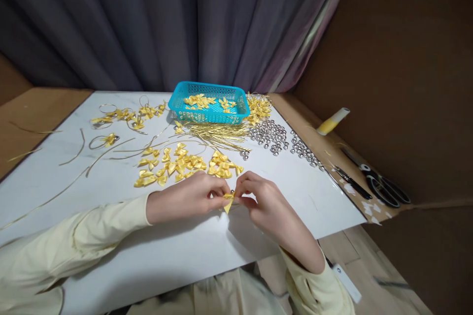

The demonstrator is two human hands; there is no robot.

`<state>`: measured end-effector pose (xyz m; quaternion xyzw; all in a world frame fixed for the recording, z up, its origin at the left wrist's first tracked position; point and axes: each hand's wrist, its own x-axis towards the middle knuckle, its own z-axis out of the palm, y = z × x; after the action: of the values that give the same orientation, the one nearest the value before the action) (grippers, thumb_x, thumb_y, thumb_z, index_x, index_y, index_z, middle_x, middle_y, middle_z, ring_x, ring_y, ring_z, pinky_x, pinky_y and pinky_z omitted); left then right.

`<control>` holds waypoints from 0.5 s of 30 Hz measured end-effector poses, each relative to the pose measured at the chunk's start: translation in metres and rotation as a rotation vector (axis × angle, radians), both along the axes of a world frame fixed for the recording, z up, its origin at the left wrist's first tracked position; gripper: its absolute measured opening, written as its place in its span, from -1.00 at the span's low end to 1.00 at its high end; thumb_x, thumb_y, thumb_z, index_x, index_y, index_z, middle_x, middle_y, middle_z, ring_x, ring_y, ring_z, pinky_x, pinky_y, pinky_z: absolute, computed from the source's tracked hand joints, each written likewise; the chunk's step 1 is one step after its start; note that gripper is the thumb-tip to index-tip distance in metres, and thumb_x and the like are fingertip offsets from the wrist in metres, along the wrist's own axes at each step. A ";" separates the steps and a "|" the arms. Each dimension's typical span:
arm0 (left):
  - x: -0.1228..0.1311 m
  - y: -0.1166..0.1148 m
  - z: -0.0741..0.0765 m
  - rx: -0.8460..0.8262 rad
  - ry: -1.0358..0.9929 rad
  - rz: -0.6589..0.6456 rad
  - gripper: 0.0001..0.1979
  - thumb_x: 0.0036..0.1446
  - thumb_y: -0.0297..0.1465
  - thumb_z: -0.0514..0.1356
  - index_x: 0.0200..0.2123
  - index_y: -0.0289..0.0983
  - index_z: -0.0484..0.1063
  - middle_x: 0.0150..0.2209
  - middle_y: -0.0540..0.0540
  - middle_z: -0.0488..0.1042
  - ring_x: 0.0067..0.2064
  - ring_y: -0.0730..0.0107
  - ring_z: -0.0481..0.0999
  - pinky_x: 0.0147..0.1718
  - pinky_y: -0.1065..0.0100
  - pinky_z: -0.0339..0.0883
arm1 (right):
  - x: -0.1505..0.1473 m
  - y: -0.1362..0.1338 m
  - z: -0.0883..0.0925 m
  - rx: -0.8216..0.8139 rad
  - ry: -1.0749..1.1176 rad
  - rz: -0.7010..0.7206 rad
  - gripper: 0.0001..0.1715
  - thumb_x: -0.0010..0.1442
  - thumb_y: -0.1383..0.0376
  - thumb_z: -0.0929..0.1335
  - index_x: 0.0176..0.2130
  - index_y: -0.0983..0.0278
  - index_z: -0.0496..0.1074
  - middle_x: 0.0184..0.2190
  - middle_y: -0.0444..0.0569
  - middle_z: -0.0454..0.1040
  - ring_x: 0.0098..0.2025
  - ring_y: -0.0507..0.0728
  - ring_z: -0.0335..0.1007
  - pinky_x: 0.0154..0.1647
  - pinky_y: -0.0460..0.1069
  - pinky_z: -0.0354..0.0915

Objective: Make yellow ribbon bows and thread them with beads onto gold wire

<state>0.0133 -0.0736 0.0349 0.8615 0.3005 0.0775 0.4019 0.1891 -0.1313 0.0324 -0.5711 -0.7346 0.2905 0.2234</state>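
Observation:
Between my two hands, just above the white tabletop, is a yellow ribbon bow point(228, 203) with a small silver bell point(232, 191) at its top. My left hand point(199, 193) pinches the bow from the left between thumb and fingertips. From the right, my right hand point(260, 197) pinches at the bow's edge beside the bell; whether it grips ribbon or thin cord is hidden by the fingers. Just beyond my hands lie several loose yellow bows point(181, 161) in a spread group.
A blue basket point(210, 118) holding yellow bows stands at the back. Gold cords point(218, 133) and silver bells point(269, 134) lie before it. Finished-looking bows with cord loops point(138, 122) are at left. Scissors point(380, 184), a dark pen-like tool point(351, 181) and a yellow-white tube point(332, 121) lie right.

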 end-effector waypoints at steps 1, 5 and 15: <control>0.000 0.000 0.001 -0.005 0.001 0.000 -0.84 0.14 -0.43 0.12 -0.36 -0.34 0.49 -0.48 -0.01 0.52 -0.47 0.50 0.43 -0.49 0.54 0.16 | -0.001 0.000 0.000 -0.007 -0.002 -0.003 -0.65 -0.11 0.72 0.20 -0.50 0.32 0.32 -0.35 -0.04 0.39 -0.30 0.07 0.34 -0.28 -0.07 0.19; 0.000 -0.001 0.002 -0.034 -0.001 0.000 -0.84 0.13 -0.40 0.14 -0.33 -0.34 0.49 -0.47 -0.01 0.52 -0.47 0.50 0.43 -0.49 0.54 0.16 | -0.003 -0.001 0.002 -0.031 -0.018 -0.023 -0.63 -0.15 0.74 0.19 -0.52 0.33 0.30 -0.37 -0.03 0.38 -0.32 0.08 0.34 -0.30 -0.07 0.18; 0.001 -0.002 -0.002 -0.063 -0.013 0.043 -0.81 0.17 -0.41 0.09 -0.38 -0.32 0.48 -0.51 0.03 0.49 -0.47 0.50 0.42 -0.47 0.52 0.16 | -0.011 -0.004 0.009 -0.070 -0.115 -0.052 -0.66 -0.13 0.73 0.20 -0.52 0.33 0.28 -0.35 -0.01 0.38 -0.34 0.08 0.34 -0.33 -0.06 0.17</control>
<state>0.0145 -0.0757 0.0327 0.8412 0.3185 0.0823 0.4291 0.1783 -0.1353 0.0411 -0.6131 -0.7205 0.2769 0.1681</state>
